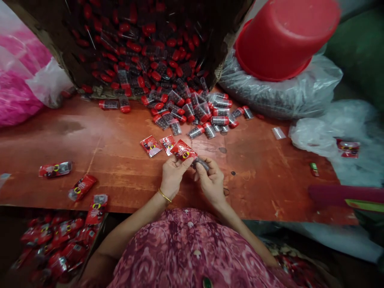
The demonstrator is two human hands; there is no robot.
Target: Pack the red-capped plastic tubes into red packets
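My left hand [173, 176] pinches a red printed packet [184, 150] between thumb and curled fingers, and my right hand [210, 180] is closed round a dark-filled clear tube [203, 163] at the packet's near end. Both are just above the tabletop [255, 168], in front of my chest. My fingers cover where the two meet, so I cannot tell how far the tube sits inside the packet, and its cap end is hidden from me. Just beyond lie two flat packets [151, 146], the right one partly covered by the packet I hold. Red-capped tubes [207, 110] spill from a carton [58, 36] whose top is cut off and whose depths are too dark to read. At lower left, a pile of filled packets [64, 240] blurs into shadow; the red bucket [285, 36] is clipped by the upper edge.
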